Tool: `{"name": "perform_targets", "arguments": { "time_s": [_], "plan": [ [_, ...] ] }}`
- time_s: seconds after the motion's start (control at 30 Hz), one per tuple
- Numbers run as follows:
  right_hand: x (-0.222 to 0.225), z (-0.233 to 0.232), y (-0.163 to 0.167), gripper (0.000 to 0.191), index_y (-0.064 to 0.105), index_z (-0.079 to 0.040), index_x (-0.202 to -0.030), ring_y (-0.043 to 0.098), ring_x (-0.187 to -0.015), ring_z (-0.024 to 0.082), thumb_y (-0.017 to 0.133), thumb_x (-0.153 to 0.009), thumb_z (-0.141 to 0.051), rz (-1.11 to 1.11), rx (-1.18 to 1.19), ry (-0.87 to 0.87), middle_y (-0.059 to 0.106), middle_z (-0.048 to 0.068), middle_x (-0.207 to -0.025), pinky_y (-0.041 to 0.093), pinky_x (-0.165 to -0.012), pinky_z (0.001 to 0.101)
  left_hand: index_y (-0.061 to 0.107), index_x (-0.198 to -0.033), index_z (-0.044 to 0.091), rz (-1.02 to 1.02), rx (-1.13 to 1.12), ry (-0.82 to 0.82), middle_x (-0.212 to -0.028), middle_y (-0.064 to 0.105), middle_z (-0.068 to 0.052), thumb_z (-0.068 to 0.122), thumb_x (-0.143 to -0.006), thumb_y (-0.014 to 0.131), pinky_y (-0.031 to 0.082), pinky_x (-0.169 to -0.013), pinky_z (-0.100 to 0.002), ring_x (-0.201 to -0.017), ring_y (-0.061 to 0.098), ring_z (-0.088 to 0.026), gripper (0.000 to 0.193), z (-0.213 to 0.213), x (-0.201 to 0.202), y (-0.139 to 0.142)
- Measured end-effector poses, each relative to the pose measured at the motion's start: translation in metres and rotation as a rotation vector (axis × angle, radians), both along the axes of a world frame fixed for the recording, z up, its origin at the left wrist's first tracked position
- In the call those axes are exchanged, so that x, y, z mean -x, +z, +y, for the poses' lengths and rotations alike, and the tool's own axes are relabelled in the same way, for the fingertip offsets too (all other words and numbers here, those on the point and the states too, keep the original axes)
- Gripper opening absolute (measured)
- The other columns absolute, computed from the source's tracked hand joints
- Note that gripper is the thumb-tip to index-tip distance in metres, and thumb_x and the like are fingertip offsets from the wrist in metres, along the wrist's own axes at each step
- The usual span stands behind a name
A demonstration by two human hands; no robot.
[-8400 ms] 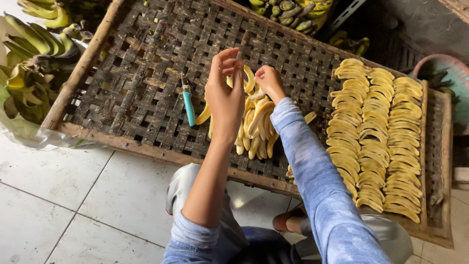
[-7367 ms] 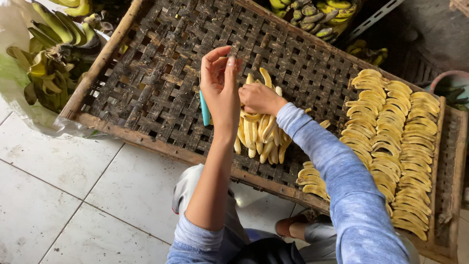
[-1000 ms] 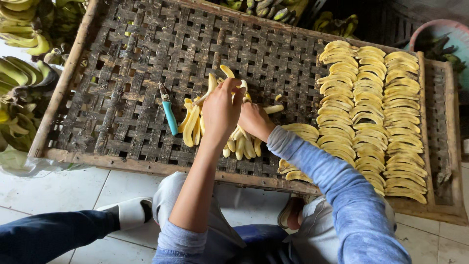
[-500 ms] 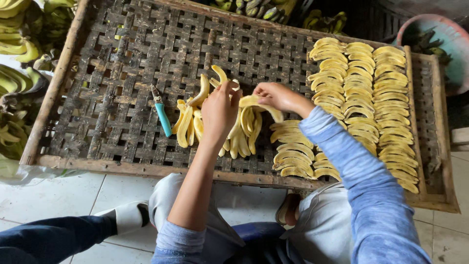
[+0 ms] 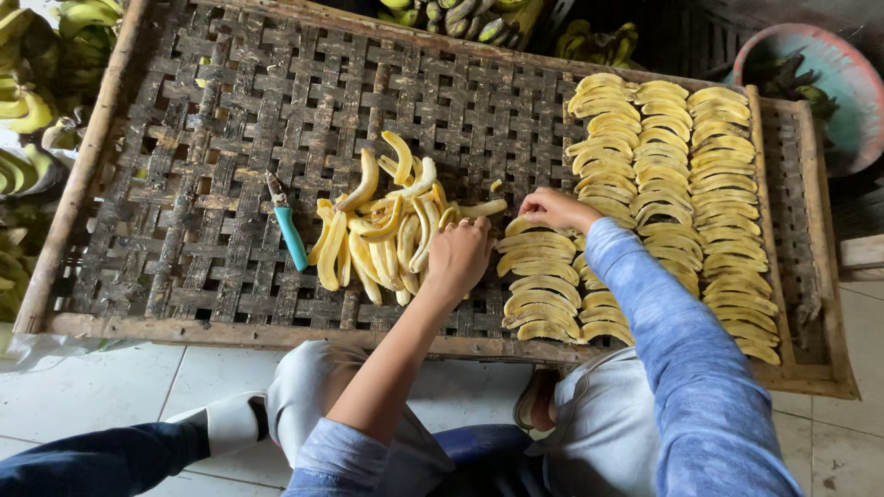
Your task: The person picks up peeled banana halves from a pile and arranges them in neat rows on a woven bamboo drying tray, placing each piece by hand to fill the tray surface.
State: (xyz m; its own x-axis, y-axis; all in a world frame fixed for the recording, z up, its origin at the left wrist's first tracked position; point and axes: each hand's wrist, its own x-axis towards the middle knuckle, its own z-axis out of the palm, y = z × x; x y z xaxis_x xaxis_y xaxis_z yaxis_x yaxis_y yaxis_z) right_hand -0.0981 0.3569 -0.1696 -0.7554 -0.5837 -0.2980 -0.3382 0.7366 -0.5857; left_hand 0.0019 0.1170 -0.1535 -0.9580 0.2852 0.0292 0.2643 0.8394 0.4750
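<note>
A loose pile of peeled yellow banana slices (image 5: 387, 235) lies in the middle of a woven bamboo tray (image 5: 184, 138). My left hand (image 5: 458, 260) rests curled on the pile's right edge, fingers closed around slices. My right hand (image 5: 552, 208), in a blue sleeve, presses a banana slice (image 5: 521, 225) down at the top of a short row of laid-out slices (image 5: 543, 290). Further right, two long neat rows of slices (image 5: 672, 175) cover the tray.
A blue-handled knife (image 5: 289, 232) lies on the tray left of the pile. Bunches of unpeeled bananas (image 5: 28, 110) sit off the left edge and more (image 5: 460, 14) behind. A pink basin (image 5: 820, 78) stands at the top right. Another person's dark-trousered leg (image 5: 101, 456) rests on the tiles.
My right hand has moved right from the pile to the top of the short row with a slice. My left hand has dropped lower onto the pile's right edge.
</note>
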Motion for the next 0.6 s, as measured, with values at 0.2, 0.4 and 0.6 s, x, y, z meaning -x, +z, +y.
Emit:
{"name": "perform_targets", "arguments": {
  "time_s": [0.2,0.4,0.6],
  "plan": [
    [-0.001,0.001,0.005,0.021,0.071,-0.007,-0.108,0.069,-0.079,0.022,0.072,-0.088,-0.013,0.005,0.028,-0.241,0.074,0.009,-0.088,0.054,-0.072,0.037,0.063,-0.106,0.008,0.003,0.046,0.081,-0.088,0.073,-0.015,0.03,-0.1,0.062,0.053,-0.083,-0.051,-0.085,0.072,-0.037,0.023,-0.017,0.003,0.024],
    [-0.003,-0.045,0.007,0.012,0.07,-0.005,-0.093,0.066,-0.079,0.024,0.077,-0.091,-0.015,0.345,0.106,-0.104,0.067,0.012,-0.086,0.054,-0.071,0.0382,0.063,-0.105,0.008,0.028,0.02,0.248,-0.083,0.073,-0.015,0.027,-0.1,0.06,0.053,-0.081,-0.052,-0.084,0.072,-0.035,0.02,-0.055,0.016,0.065],
    [-0.05,-0.107,0.005,0.021,0.058,-0.001,-0.109,0.066,-0.078,0.027,0.068,-0.091,-0.008,0.091,0.053,-0.15,0.062,0.01,-0.094,0.054,-0.069,0.0411,0.063,-0.112,0.007,-0.078,-0.014,0.291,-0.084,0.072,-0.015,0.031,-0.104,0.058,0.053,-0.081,-0.049,-0.078,0.072,-0.032,0.026,-0.07,0.013,0.084]
  ]
}}
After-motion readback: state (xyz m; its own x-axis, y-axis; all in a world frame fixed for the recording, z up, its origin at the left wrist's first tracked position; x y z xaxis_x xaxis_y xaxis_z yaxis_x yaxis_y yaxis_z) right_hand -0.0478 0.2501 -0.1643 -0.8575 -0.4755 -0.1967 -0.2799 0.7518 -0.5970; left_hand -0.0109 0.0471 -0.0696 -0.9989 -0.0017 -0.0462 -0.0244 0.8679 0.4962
